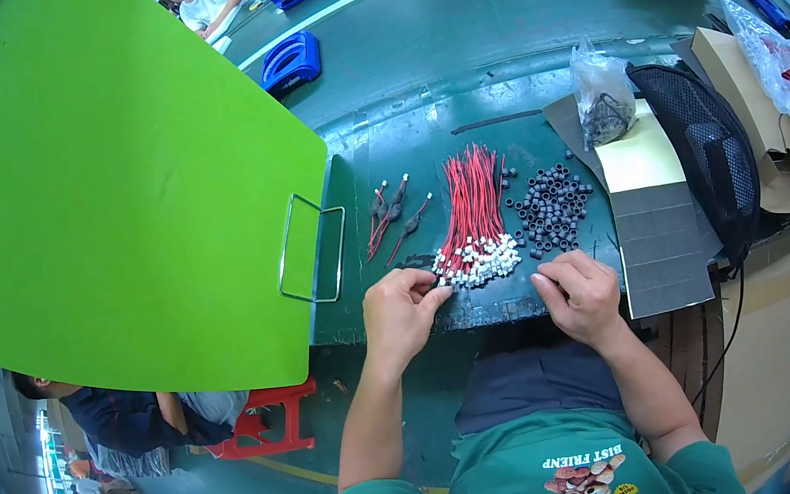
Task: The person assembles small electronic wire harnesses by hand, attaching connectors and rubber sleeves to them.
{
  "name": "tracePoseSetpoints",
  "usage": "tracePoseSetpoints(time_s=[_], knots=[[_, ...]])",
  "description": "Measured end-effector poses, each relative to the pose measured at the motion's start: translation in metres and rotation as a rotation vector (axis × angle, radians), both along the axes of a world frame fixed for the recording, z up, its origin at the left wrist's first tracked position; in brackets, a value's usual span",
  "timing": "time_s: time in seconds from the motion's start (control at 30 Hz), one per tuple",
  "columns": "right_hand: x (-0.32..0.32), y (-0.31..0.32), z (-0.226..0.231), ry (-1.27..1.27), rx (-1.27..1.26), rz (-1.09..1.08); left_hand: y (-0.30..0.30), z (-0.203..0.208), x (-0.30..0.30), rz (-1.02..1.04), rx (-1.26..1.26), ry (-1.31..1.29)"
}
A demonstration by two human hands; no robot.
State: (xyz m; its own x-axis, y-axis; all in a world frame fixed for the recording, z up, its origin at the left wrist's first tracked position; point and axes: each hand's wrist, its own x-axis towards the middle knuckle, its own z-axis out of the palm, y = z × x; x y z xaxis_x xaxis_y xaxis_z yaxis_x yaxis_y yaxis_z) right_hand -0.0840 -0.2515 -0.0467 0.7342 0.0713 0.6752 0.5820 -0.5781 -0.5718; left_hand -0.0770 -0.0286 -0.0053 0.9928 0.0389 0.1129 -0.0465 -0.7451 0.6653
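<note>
A bundle of red wires lies on the green bench, white connectors toward me. At the bundle's near left corner, my left hand is closed, thumb and index finger around a white wire connector. My right hand rests at the bench's near edge with fingers curled and thumb against the index finger; anything inside is hidden. Just beyond it spreads a pile of small dark grey ring-shaped caps. Left of the bundle lie several red wires with dark lumps along them and white connectors at their ends.
A large bright green panel with a wire handle stands at left. To the right are grey cardboard, a clear bag of dark parts and a black mesh pouch. Blue housings and a person are beyond.
</note>
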Motion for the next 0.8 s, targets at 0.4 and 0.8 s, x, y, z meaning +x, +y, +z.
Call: tracePoseSetpoints(time_s=[0.4, 0.8], knots=[[-0.029, -0.001, 0.011, 0.394, 0.367, 0.189, -0.003, 0.009, -0.038, 0.048, -0.206, -0.050], [-0.036, 0.008, 0.040, 0.876, 1.164, 0.428, -0.055, 0.013, -0.066, -0.356, -0.403, -0.062]])
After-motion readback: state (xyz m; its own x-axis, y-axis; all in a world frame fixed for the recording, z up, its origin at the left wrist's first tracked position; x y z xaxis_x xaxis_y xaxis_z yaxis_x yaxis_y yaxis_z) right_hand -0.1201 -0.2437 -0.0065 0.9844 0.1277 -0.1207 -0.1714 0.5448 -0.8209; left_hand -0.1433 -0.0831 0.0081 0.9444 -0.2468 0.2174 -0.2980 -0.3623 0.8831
